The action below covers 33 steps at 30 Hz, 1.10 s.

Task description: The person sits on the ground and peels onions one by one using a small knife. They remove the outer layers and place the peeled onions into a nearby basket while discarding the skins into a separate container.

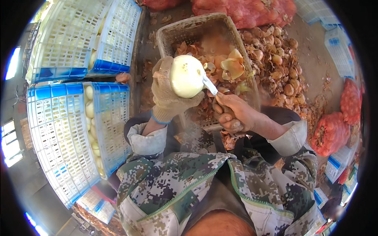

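Observation:
My left hand (163,88), in a tan knit glove with a blue cuff edge, grips a pale peeled onion (186,77). Bare and ungloved, my right hand (234,112) is closed around the handle of a small knife (210,84). The blade's tip end meets the onion's right side, near a small brownish spot. The handle is mostly hidden inside my fingers. Below both hands is a worn plastic crate (193,21) holding loose brown onion skins (209,44). A larger piece of pale peel (233,66) lies on top of them.
Blue-and-white plastic crates (59,118) of peeled onions stand stacked at left. Unpeeled onions (277,59) and skins spread over the floor right of the worn crate. Red mesh sacks of onions (245,10) lie ahead, and another mesh sack (330,134) sits at right.

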Motion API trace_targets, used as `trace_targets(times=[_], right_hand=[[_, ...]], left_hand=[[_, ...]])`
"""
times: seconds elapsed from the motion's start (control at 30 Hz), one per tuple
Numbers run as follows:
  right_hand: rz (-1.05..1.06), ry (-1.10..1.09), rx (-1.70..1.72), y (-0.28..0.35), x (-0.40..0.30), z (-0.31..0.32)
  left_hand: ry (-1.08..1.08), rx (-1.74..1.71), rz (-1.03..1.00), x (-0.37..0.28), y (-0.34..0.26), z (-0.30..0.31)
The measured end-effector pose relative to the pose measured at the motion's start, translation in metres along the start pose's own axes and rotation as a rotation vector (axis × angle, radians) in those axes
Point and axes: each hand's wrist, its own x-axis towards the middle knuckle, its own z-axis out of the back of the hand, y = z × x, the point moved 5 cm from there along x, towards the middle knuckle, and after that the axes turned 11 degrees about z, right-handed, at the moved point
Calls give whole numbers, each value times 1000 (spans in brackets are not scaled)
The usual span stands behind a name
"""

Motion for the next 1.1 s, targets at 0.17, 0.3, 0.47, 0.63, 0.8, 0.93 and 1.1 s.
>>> trace_targets(times=[0.17, 0.3, 0.47, 0.63, 0.8, 0.93, 1.1], right_hand=[[-28, -112, -8, 1, -3, -1], [68, -145, -97, 20, -9, 11], [353, -308, -717, 43, -20, 17], [627, -286, -889, 69, -26, 20], [845, -212, -1427, 61, -28, -1], [822, -271, -1570, 57, -19, 7], [609, -449, -722, 63, -23, 22]], left_hand=[[-51, 148, -51, 6, -4, -2], [-96, 267, -330, -3, 14, -4], [-75, 302, -237, -2, 18, -4], [2, 190, 83, 15, 2, 3], [25, -36, 124, 10, 10, 2], [-116, -288, 193, -6, 19, -2], [-93, -423, 173, -8, 26, 7]])
